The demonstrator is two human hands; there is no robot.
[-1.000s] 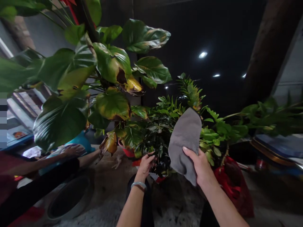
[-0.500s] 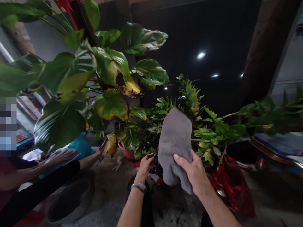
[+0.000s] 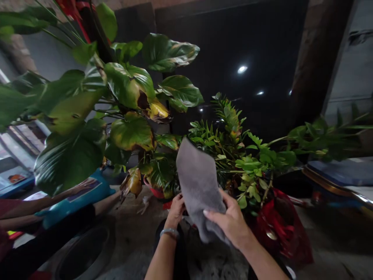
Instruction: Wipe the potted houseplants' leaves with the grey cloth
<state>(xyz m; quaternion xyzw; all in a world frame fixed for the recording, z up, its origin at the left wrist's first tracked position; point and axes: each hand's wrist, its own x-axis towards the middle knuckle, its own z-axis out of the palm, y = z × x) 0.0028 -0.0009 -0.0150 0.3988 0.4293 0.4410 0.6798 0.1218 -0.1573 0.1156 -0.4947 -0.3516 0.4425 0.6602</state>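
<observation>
My right hand (image 3: 233,219) grips a soft grey cloth (image 3: 199,179), thumb laid across its front. The cloth stands up from the hand, leaning left, with loose folds hanging below. Close to its left edge is my left hand (image 3: 175,210), a bangle (image 3: 169,233) on the wrist. Those fingers are closed, their tips partly behind the cloth, so what they hold is hidden. Behind the cloth grows a leafy potted plant (image 3: 230,128) with small green leaves. A larger plant (image 3: 131,130) with broad, partly browned leaves rises on the left.
At the left, a co-worker's arm (image 3: 55,200) reaches over a turquoise bag-like thing (image 3: 93,186). A dark round tub (image 3: 84,252) sits on the floor below. To the right lie a red plastic bag (image 3: 281,225) and a blue-topped stool-like object (image 3: 335,173). A dark glossy panel (image 3: 233,39) stands behind.
The grey cloth has shifted left with my right hand and now tilts left, covering my left fingertips. The view has turned slightly right. The co-worker's arm has moved over the turquoise thing.
</observation>
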